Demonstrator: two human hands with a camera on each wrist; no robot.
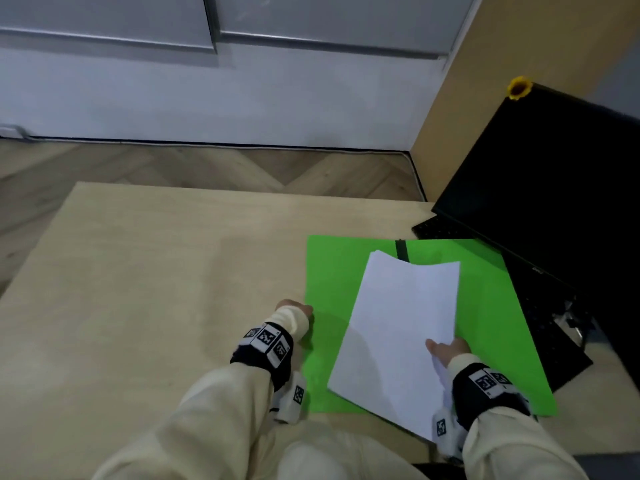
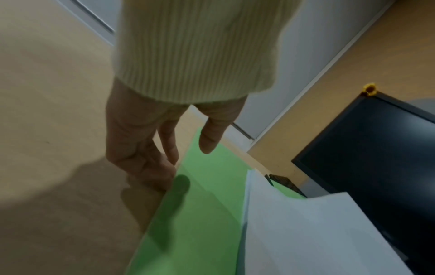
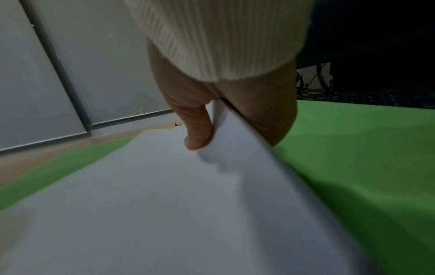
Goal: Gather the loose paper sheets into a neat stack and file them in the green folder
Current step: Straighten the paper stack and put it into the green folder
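Observation:
A stack of white paper sheets (image 1: pixel 401 327) (image 2: pixel 313 232) (image 3: pixel 164 195) hangs tilted just above the green folder (image 1: pixel 332 271) (image 2: pixel 207 195) (image 3: pixel 364 148), which lies flat on the wooden table. My right hand (image 1: pixel 448 348) (image 3: pixel 212 126) pinches the stack near its right edge, thumb on top and fingers beneath. My left hand (image 1: pixel 298 311) (image 2: pixel 164 148) sits at the folder's left edge with straight fingers touching the table beside the green card; it holds nothing. A black elastic band (image 1: pixel 401 251) crosses the folder's far edge, partly under the paper.
An open black laptop (image 1: pixel 540 188) (image 2: pixel 376 148) stands at the right, its keyboard partly under the folder's right side. A small yellow flower (image 1: pixel 518 87) sits on its screen corner. The wooden table (image 1: pixel 156 271) stretches to the left; a wall and cabinet doors stand behind.

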